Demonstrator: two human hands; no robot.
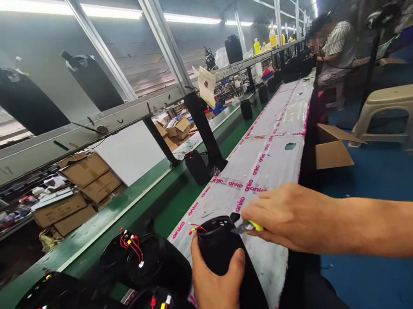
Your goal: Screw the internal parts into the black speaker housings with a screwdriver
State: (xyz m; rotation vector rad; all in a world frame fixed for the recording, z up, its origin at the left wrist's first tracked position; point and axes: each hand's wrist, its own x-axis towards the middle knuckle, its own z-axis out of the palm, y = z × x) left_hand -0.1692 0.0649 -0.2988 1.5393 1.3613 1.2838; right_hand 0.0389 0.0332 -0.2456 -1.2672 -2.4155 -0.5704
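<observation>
My left hand [220, 284] is wrapped round a black cylindrical housing [250, 295], its thumb and fingers on either side below the rim. The housing leans slightly, top end up. Red wires with small connectors [197, 228] poke out at the rim's left. In my right hand [283, 215] is a utility knife [254, 225] with a yellow handle, its blade touching or very close to the housing's upper right side. A small black tab [235, 217] sticks out at the rim just above the blade. The fingers hide most of the knife's handle.
Several similar black housings [160, 267] with red wires crowd the lower left. A green conveyor belt [167, 200] runs beside the plastic-covered bench [246, 169]. Two black units [20, 98] stand on the shelf above. Right: an open cardboard box [332, 154], a stool [399, 96], a seated person [340, 45].
</observation>
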